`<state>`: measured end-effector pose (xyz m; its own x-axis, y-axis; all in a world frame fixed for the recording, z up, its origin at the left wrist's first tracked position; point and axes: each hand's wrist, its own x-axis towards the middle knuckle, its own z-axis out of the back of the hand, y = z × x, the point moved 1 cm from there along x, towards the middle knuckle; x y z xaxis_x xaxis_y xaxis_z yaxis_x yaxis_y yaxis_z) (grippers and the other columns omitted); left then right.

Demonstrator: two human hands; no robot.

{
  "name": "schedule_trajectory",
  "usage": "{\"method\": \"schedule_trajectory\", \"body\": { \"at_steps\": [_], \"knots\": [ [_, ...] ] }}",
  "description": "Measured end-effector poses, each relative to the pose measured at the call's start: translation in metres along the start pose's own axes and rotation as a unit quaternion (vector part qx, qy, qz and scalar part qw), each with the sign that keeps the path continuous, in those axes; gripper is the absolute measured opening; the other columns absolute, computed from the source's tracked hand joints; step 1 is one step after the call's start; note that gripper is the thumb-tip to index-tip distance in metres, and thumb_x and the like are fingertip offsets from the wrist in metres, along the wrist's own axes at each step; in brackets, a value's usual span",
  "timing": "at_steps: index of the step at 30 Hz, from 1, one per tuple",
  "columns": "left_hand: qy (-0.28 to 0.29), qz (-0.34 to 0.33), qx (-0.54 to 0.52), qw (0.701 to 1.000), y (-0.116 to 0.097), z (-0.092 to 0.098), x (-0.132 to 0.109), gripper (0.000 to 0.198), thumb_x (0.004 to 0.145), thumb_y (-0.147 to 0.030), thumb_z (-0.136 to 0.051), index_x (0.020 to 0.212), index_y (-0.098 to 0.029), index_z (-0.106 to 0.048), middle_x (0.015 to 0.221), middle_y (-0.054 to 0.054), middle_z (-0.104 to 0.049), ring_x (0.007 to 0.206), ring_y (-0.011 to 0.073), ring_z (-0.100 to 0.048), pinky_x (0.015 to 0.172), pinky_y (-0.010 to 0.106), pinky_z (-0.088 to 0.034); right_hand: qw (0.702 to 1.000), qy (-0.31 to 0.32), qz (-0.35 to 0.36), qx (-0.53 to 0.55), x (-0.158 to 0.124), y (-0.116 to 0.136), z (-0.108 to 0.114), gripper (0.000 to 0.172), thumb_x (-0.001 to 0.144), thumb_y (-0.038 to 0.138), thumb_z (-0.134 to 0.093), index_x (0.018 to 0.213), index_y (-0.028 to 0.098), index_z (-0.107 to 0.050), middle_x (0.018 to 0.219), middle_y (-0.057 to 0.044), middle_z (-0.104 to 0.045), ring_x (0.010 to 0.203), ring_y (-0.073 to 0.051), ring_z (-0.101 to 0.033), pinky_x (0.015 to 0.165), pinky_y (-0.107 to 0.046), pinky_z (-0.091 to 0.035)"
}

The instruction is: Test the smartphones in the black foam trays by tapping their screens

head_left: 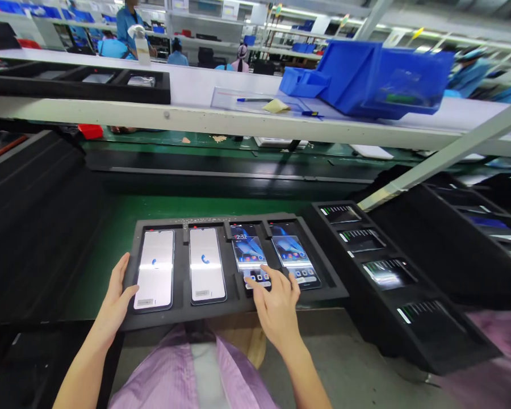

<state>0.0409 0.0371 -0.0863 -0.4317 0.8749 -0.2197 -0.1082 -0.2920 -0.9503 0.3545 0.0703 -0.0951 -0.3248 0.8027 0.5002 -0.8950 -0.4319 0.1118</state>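
A black foam tray (181, 267) lies in front of me, holding several phones in separate slots. White screens with a blue handset icon show on the far-left phone (154, 267) and the inner-left phone (205, 261). The inner-right phone (247, 249) and the far-right phone (293, 255) show blue wallpaper and app icons. My left hand (114, 298) grips the tray's left side, its thumb over the rim beside the far-left phone. Over the lower part of the inner-right phone, my right hand (279, 304) has its thumb and fingers apart, fingertips at the screen.
On the right stands another black tray (357, 267) of phones with dark screens. Above the green bench (187, 204) runs a white shelf (191, 113) with blue bins (353, 79) and a black tray (162, 91). A slanting metal post (443, 153) crosses the right. People work beyond.
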Motion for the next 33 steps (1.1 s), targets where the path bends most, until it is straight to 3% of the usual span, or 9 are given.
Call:
{"method": "schedule_trajectory", "body": {
  "at_steps": [2,7,9,15,19,23,26,29,33],
  "knots": [
    [0.0,0.005,-0.001,1.0,0.001,0.0,0.001,0.065,0.08,-0.028,-0.05,0.14,-0.029,-0.025,0.15,0.004,-0.027,0.138,0.0237,-0.023,0.114,0.043,-0.016,1.0,0.003,-0.017,-0.001,-0.002,-0.002,0.001,0.033,0.091,0.02,-0.036,0.103,0.028,-0.066,0.115,-0.007,-0.054,0.108,-0.021,-0.047,0.1,-0.05,-0.023],
    [0.007,0.006,0.021,1.0,0.0,0.002,0.001,0.065,0.082,-0.033,-0.049,0.141,-0.031,-0.022,0.151,0.003,-0.026,0.139,0.0241,-0.021,0.114,0.043,-0.016,0.983,-0.13,-0.127,-0.028,-0.011,-0.024,0.007,0.038,0.092,0.022,-0.031,0.093,0.021,-0.069,0.101,-0.008,-0.056,0.096,-0.02,-0.05,0.098,-0.052,-0.024],
    [0.006,0.022,0.026,0.999,-0.002,0.001,0.0,0.063,0.082,-0.034,-0.049,0.14,-0.034,-0.022,0.151,0.0,-0.024,0.139,0.0241,-0.02,0.113,0.044,-0.016,0.969,-0.156,-0.179,-0.061,-0.015,-0.037,0.009,0.038,0.092,0.024,-0.031,0.09,0.019,-0.069,0.099,-0.01,-0.056,0.095,-0.022,-0.049,0.096,-0.053,-0.026],
    [0.01,0.039,0.023,0.999,-0.005,-0.001,0.0,0.06,0.084,-0.032,-0.045,0.139,-0.038,-0.022,0.15,-0.005,-0.026,0.138,0.0214,-0.021,0.114,0.043,-0.016,0.971,-0.091,-0.194,-0.108,-0.019,-0.057,0.006,0.041,0.092,0.028,-0.029,0.094,0.02,-0.069,0.113,-0.015,-0.051,0.105,-0.029,-0.043,0.09,-0.058,-0.03],
    [0.012,0.01,0.025,1.0,0.001,0.0,0.002,0.065,0.081,-0.031,-0.048,0.14,-0.034,-0.021,0.15,0.001,-0.027,0.138,0.0247,-0.022,0.113,0.045,-0.017,0.967,-0.146,-0.192,-0.082,-0.019,-0.054,0.008,0.039,0.091,0.025,-0.029,0.093,0.02,-0.068,0.11,-0.014,-0.052,0.102,-0.028,-0.044,0.092,-0.058,-0.029],
    [0.013,-0.026,0.005,1.0,0.007,0.001,0.004,0.069,0.077,-0.027,-0.05,0.14,-0.03,-0.022,0.15,0.006,-0.027,0.138,0.0244,-0.022,0.113,0.045,-0.015,0.982,-0.141,-0.125,-0.015,-0.009,-0.031,0.004,0.038,0.091,0.021,-0.03,0.095,0.018,-0.067,0.101,-0.012,-0.054,0.095,-0.025,-0.047,0.093,-0.053,-0.03],
    [0.008,-0.044,0.006,0.999,0.012,0.001,0.006,0.069,0.075,-0.025,-0.049,0.14,-0.026,-0.024,0.149,0.007,-0.03,0.137,0.0235,-0.025,0.113,0.044,-0.015,0.991,-0.112,-0.039,0.059,0.006,0.005,-0.002,0.036,0.09,0.016,-0.031,0.095,0.016,-0.067,0.094,-0.01,-0.054,0.09,-0.021,-0.05,0.094,-0.047,-0.03],
    [0.0,-0.061,0.026,0.998,0.015,0.0,0.007,0.069,0.073,-0.022,-0.048,0.139,-0.023,-0.027,0.148,0.008,-0.033,0.137,0.023,-0.027,0.113,0.042,-0.017,0.987,-0.062,0.039,0.145,0.021,0.047,-0.009,0.035,0.09,0.014,-0.032,0.095,0.019,-0.067,0.09,-0.006,-0.056,0.087,-0.017,-0.051,0.097,-0.043,-0.028],
    [-0.023,-0.092,0.08,0.992,0.009,-0.001,0.001,0.071,0.07,-0.02,-0.052,0.138,-0.025,-0.031,0.148,0.007,-0.032,0.137,0.0257,-0.025,0.112,0.047,-0.018,0.977,-0.015,0.07,0.199,0.033,0.082,-0.014,0.038,0.091,0.018,-0.03,0.095,0.023,-0.068,0.09,-0.004,-0.058,0.089,-0.017,-0.053,0.1,-0.044,-0.024]
  ]
}}
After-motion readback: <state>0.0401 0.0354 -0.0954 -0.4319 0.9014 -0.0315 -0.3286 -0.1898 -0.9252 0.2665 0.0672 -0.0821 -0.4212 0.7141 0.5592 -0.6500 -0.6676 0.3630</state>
